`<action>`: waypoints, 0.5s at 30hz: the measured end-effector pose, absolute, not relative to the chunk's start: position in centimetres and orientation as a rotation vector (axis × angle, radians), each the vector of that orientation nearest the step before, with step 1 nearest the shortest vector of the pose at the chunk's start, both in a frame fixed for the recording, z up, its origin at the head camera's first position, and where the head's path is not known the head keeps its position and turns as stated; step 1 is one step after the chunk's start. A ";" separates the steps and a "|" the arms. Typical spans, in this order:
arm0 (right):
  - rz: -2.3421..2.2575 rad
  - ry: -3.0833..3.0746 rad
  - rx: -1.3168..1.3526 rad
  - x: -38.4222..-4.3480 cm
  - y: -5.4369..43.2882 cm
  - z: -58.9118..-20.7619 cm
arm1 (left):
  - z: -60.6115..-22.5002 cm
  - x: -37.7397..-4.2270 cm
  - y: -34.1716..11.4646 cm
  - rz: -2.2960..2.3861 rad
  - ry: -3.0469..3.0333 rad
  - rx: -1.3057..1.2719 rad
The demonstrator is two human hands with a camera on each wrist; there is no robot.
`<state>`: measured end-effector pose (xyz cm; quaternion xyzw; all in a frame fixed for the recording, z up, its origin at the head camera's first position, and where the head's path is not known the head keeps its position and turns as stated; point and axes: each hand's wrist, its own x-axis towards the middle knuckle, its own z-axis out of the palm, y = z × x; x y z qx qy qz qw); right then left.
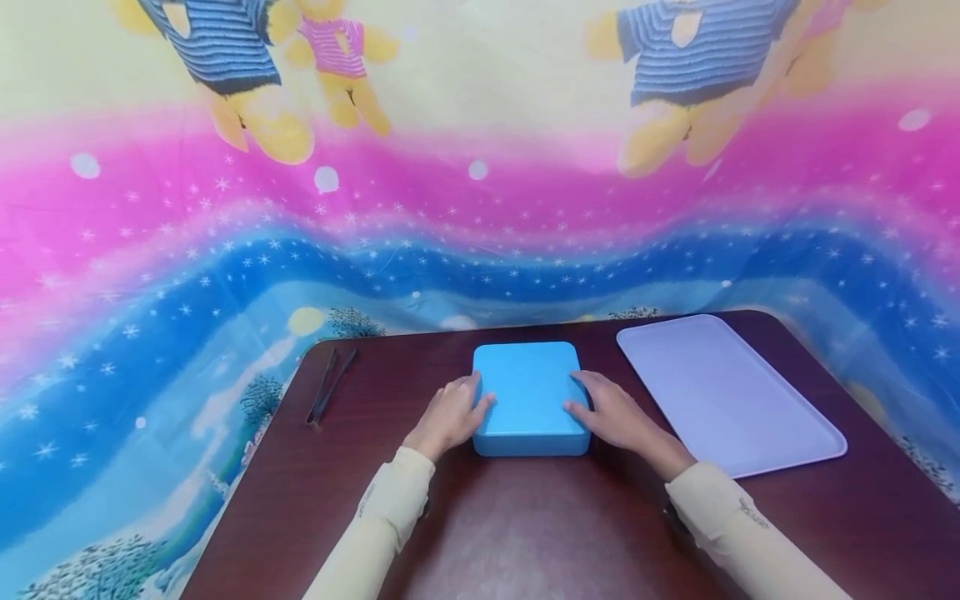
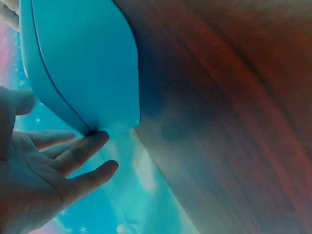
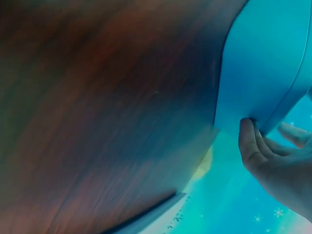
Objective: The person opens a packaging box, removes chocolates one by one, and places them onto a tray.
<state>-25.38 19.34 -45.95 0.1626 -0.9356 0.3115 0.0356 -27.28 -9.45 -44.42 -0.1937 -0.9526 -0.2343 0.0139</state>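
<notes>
A light-blue square box [image 1: 525, 387] with a lid sits on the dark wooden table, near its back edge. My left hand [image 1: 450, 412] holds the box's left side, thumb over the top edge. On the opposite side my right hand [image 1: 615, 410] grips it in the same way, its thumb on the top near the right edge. From the left wrist, the fingers [image 2: 83, 152] are spread, with a fingertip at the seam under the lid [image 2: 44, 68]. In the right wrist view, the fingers [image 3: 249, 141] press against the box wall [image 3: 258, 73] just below that seam.
Black tongs [image 1: 326, 392] lie on the table's left part, near its edge. A pale lilac tray [image 1: 731, 392] lies at the right, close to my right forearm. Behind the table [image 1: 525, 533] hangs a colourful printed cloth [image 1: 480, 217] with teddy bears and snowflakes.
</notes>
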 end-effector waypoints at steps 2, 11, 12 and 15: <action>1.030 -2.880 0.455 -26.1 19.3 -45.8 | -44.2 -27.9 -9.3 -0.760 -2.976 -0.556; 1.305 -2.888 0.240 -28.7 19.4 -45.3 | -44.8 -30.0 -9.1 -0.822 -2.981 -0.450; 1.344 -2.890 0.212 -29.0 19.4 -45.3 | -44.9 -30.2 -9.1 -0.844 -2.978 -0.440; 1.445 -2.901 0.110 -29.6 19.3 -45.3 | -45.2 -30.6 -9.1 -0.928 -2.963 -0.399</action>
